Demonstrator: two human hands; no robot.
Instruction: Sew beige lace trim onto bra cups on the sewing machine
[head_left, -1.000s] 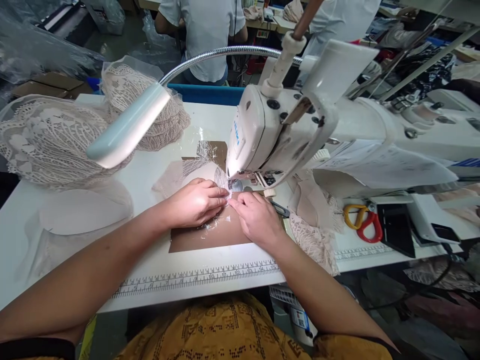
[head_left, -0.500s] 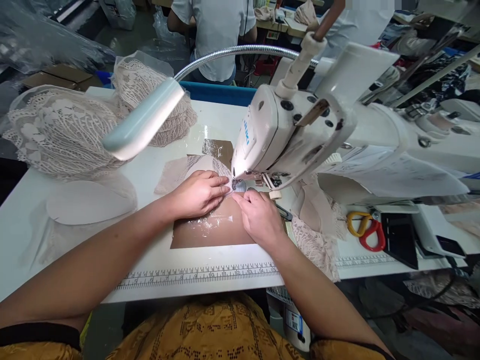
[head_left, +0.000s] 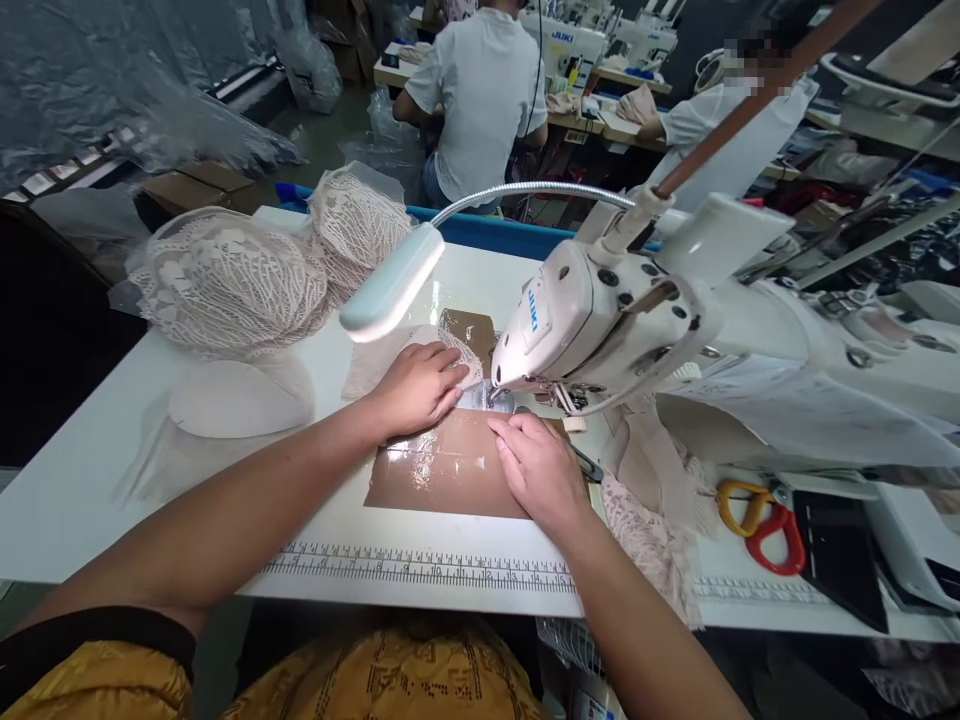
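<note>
Beside the needle of the white sewing machine (head_left: 536,335), my left hand (head_left: 421,388) rests on a pale lace piece (head_left: 466,352). Its fingers are bent together over the lace edge. The piece spreads from under the fingers to the left, partly hidden by the hand. My right hand (head_left: 541,468) lies on the shiny brown board (head_left: 442,480) just in front of the needle plate (head_left: 504,402). Its fingers are curled with the thumb and index finger close together; whatever is between them cannot be made out. A dark-handled tool (head_left: 588,465) lies beside it.
Lace stacks (head_left: 232,280) stand at the back left, near a lamp (head_left: 394,285) on a bendable neck. A pale oval cup piece (head_left: 225,398) lies at left. Scissors (head_left: 776,540), a black tablet-like slab (head_left: 836,550) and loose lace (head_left: 649,510) lie at right. A ruler strip (head_left: 435,570) edges the table. Co-workers sit beyond.
My left hand has drawn the lace piece left, away from the needle, and a gap now shows between my hands. The right hand has moved slightly nearer me. The camera view has tilted up.
</note>
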